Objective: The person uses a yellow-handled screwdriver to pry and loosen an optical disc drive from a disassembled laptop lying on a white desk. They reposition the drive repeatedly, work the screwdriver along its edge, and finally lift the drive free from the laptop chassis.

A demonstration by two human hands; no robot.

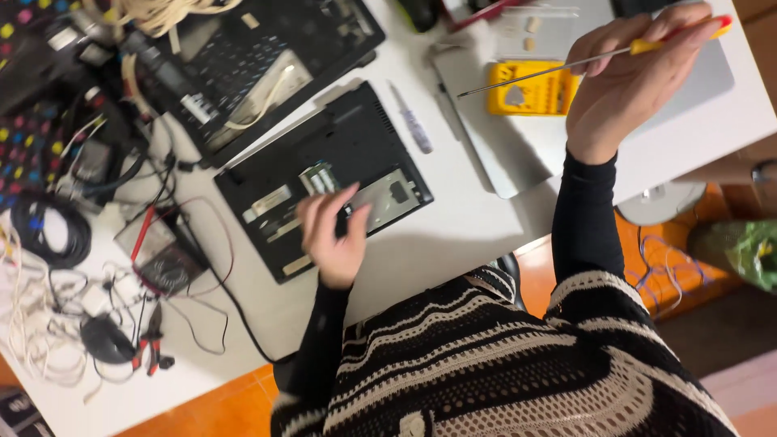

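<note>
A black laptop (324, 178) lies upside down on the white table (453, 235), a little left of the middle of the view, set at a slant. Its bottom cover is off at the near end, so that a grey metal plate and some small parts show inside. The left hand (333, 233) rests over the near edge of this open part, blurred, with the fingers loosely curled and spread toward the metal plate; whether it grips anything cannot be told.

The right hand (627, 81) is raised above the table to the right, well apart from the laptop. It is closed around a screwdriver (583, 61) with a yellow and red handle, the thin shaft pointing left across the view. Below that hand lie a yellow meter (530, 91) and a grey closed laptop (502, 154), the meter resting on top of the grey lid.

Between the two laptops a small screwdriver with a clear handle (413, 123) lies on the bare table. Behind the open laptop, toward the far left, sits a second black laptop shell (259, 57), also stripped, with a pale ribbon cable across it. The left end of the table is crowded with coiled black cables (53, 235), white cords (28, 324), a black mouse (105, 340) and red-handled pliers (150, 344). Both arms are in black sleeves, and a black and cream knitted top (502, 364) fills the bottom of the view. The floor beside the table is orange.
</note>
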